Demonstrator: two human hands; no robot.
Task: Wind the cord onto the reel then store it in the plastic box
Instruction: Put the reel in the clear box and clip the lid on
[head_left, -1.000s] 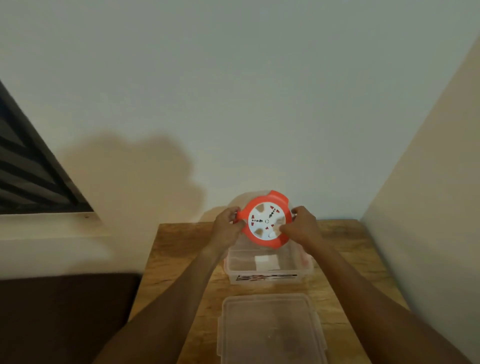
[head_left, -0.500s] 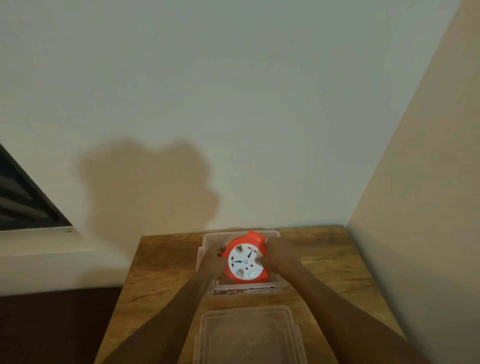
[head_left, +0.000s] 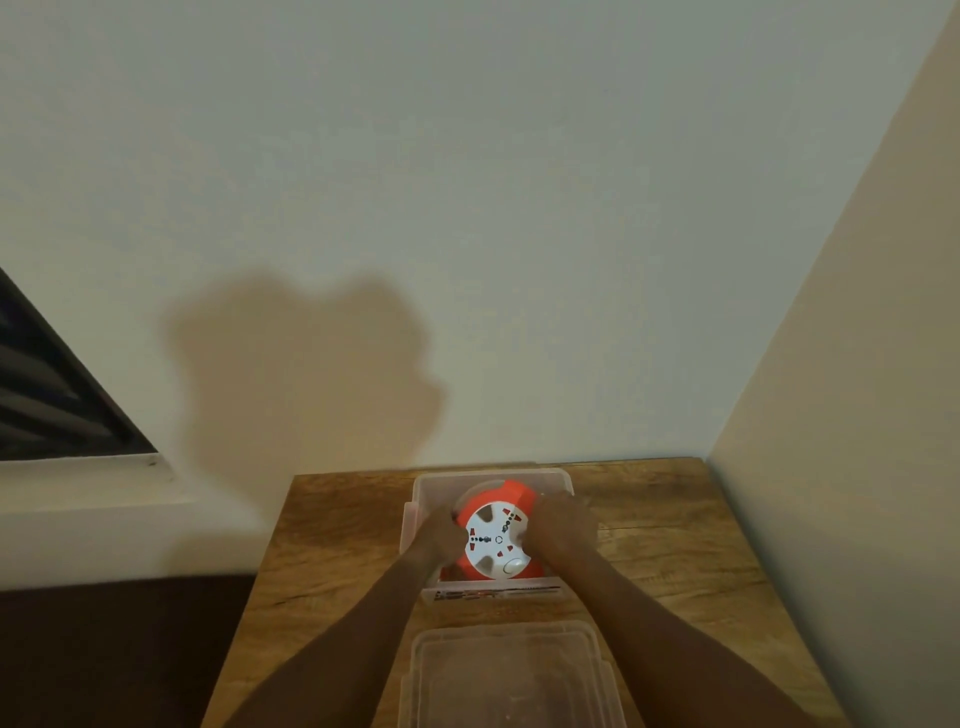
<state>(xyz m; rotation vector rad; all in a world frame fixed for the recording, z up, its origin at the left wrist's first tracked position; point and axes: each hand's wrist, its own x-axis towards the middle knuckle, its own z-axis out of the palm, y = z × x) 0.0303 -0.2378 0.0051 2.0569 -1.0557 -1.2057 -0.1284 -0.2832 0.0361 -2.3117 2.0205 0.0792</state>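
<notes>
An orange cord reel (head_left: 497, 535) with a white socket face sits inside the clear plastic box (head_left: 431, 483) at the back of the wooden table (head_left: 665, 545). My left hand (head_left: 435, 535) grips the reel's left edge and my right hand (head_left: 563, 522) grips its right edge, both reaching down into the box. The white face tilts up toward me. No loose cord shows; any wound cord is hidden by the reel's rim and my hands.
The box's clear lid (head_left: 511, 675) lies flat on the table just in front of the box, between my forearms. Walls close in behind and on the right. A dark window frame (head_left: 57, 395) is at the left, beyond the table edge.
Both hands have lowered the reel from above the box down into it. The camera has tilted, so the table sits lower in view.
</notes>
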